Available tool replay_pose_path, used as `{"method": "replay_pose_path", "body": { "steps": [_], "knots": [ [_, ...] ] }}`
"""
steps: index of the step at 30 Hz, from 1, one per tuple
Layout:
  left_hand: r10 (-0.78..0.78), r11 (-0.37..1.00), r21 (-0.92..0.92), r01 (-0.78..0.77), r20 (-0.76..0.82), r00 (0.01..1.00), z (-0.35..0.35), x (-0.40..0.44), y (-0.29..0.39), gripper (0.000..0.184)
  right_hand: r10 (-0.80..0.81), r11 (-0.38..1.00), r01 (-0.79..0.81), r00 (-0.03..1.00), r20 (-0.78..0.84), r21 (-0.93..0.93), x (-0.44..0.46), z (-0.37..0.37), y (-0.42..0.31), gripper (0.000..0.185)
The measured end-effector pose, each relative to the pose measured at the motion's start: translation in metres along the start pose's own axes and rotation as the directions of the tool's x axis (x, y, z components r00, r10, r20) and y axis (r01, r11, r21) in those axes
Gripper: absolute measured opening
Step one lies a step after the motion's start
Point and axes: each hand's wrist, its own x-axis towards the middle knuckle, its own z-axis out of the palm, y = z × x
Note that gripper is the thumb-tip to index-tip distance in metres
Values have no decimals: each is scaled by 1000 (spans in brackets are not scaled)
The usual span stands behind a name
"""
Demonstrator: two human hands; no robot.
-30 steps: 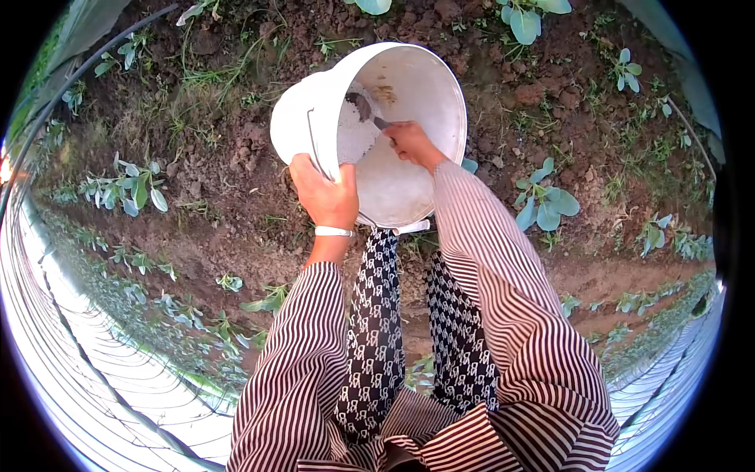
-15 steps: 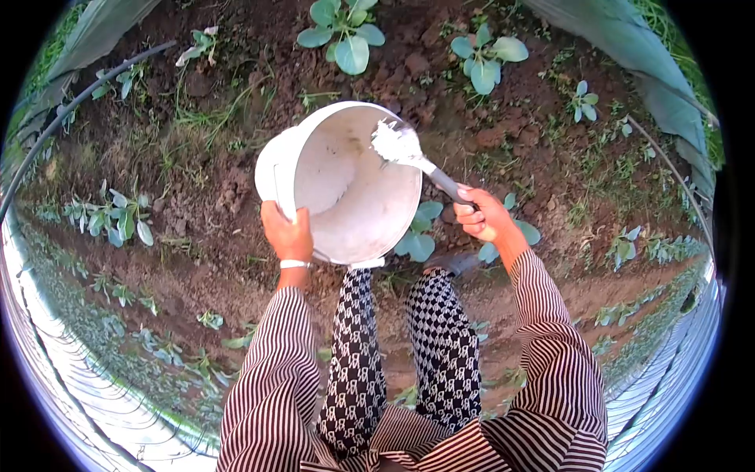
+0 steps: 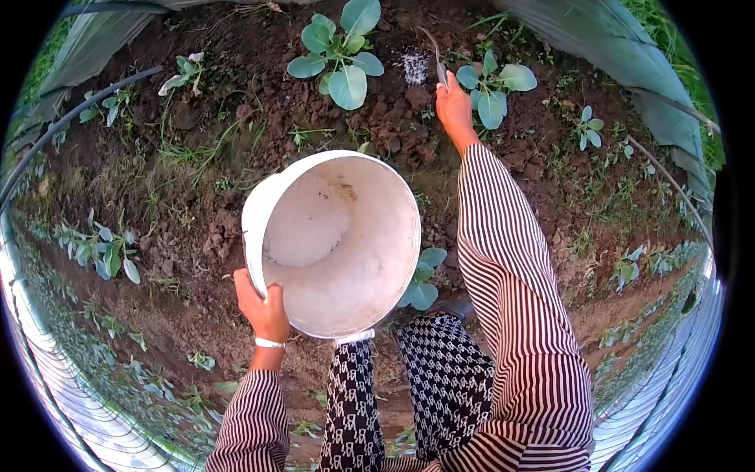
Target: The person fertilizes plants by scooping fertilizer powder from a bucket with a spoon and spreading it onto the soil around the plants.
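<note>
My left hand (image 3: 266, 313) is closed on the near left rim of a white bucket (image 3: 370, 252). The bucket leans with its mouth toward me, and white granules (image 3: 311, 224) lie at its bottom. My right hand (image 3: 454, 110) reaches far forward, its fingers wrapped around the handle of a scoop (image 3: 436, 55). The scoop is seen edge-on, so its bowl is hard to make out. Just left of it, a small heap of white granules (image 3: 414, 68) rests on the soil, between two leafy plants, one on the left (image 3: 343, 59) and one on the right (image 3: 491, 90).
Brown soil with weeds surrounds me. A small plant (image 3: 422, 282) grows close to the bucket's right side, by my foot. More plants (image 3: 106, 248) stand at the left. A dark hose (image 3: 79, 98) curves along the left, and plastic sheeting (image 3: 629, 55) borders the bed.
My right hand has moved forward from the bucket's mouth with the scoop, which carried white granules before. A white heap now shows on the soil. The bucket has come nearer and tilted more upright.
</note>
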Motion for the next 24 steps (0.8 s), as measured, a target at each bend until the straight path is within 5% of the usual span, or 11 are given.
{"method": "replay_pose_path", "body": {
  "steps": [5, 6, 9, 12, 14, 15, 21, 24],
  "knots": [
    [-50, 997, -52, 50, 8, 999, -5, 5, 4, 24, 17, 995, -20, 999, -36, -100, 34, -25, -2, 47],
    [-57, 997, -53, 58, 12, 998, -5, 5, 6, 23, -81, 992, 66, 987, -138, -106, 43, -27, 2, 46],
    [-80, 994, -71, 82, 29, 996, -5, 5, 5, 24, 39, 991, -54, 992, -119, -119, 65, -37, -4, 45],
    [-87, 991, -101, 90, 31, 996, -6, 6, 3, 25, -89, 948, 56, 992, -90, -314, 109, 42, 90, 50],
    [-78, 990, -119, 81, 27, 997, -6, 5, 1, 25, -116, 956, 55, 973, -200, -289, 78, 56, 75, 38],
    [-69, 989, -127, 72, 27, 997, -8, 6, 2, 25, 122, 992, -117, 982, -145, 43, 71, 59, 65, 38],
    [-61, 995, -72, 63, 33, 998, -4, 8, 6, 24, 37, 999, -37, 999, 5, -10, 44, 21, 17, 48],
    [-75, 995, -62, 77, 36, 997, -6, 14, 10, 24, 41, 999, -41, 998, -57, 6, 49, 6, 6, 48]
  ]
}}
